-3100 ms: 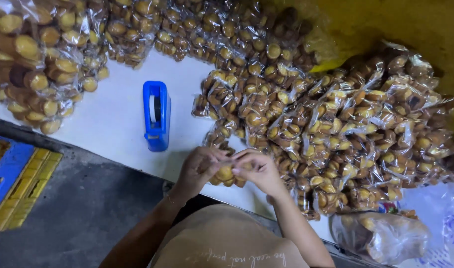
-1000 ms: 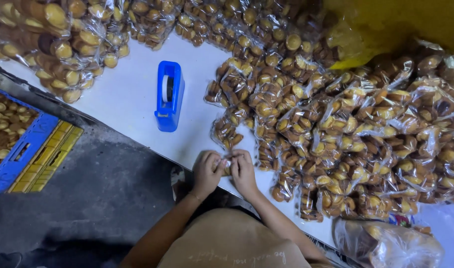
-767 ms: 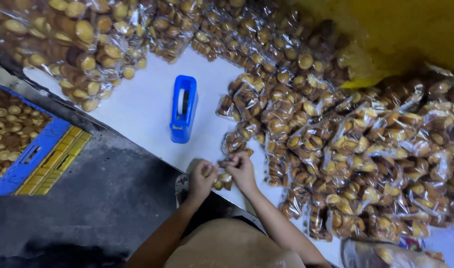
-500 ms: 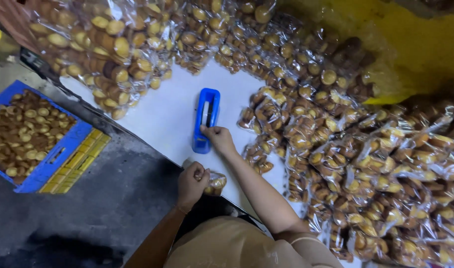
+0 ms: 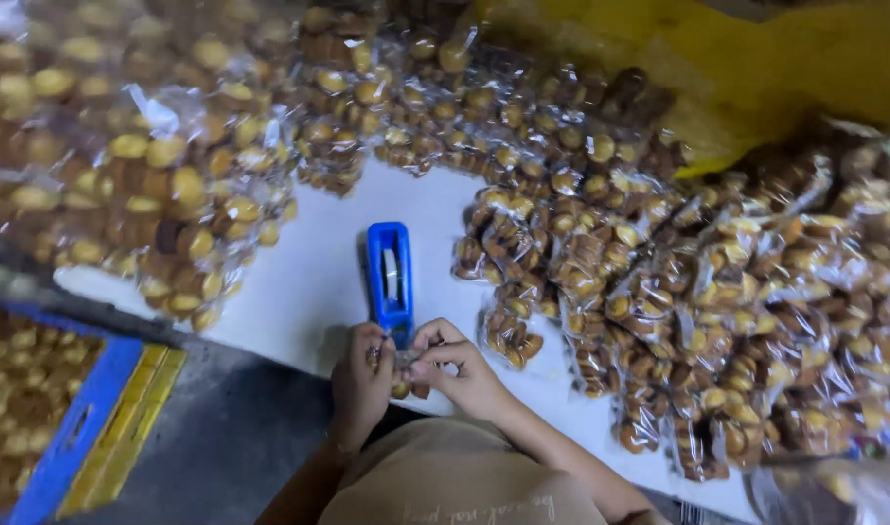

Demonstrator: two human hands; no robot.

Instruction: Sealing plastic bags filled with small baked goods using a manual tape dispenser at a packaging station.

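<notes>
— Both hands meet at the near edge of the white table (image 5: 299, 282): the left hand (image 5: 359, 387) and the right hand (image 5: 462, 369) pinch a small clear bag of biscuits (image 5: 404, 374) between their fingertips.

— Where is that bag?

— Between the two hands, at the near end of the blue tape dispenser (image 5: 390, 279); it looks to touch it, though I can't be sure.

— And around them?

— On the near left, a blue crate (image 5: 51, 413) filled with loose biscuits sits beside the grey floor. To the right, many sealed biscuit bags (image 5: 678, 292) lie heaped on the table. Farther left, another pile of bags (image 5: 143, 185). At the far right, a yellow sheet (image 5: 805, 68).
</notes>
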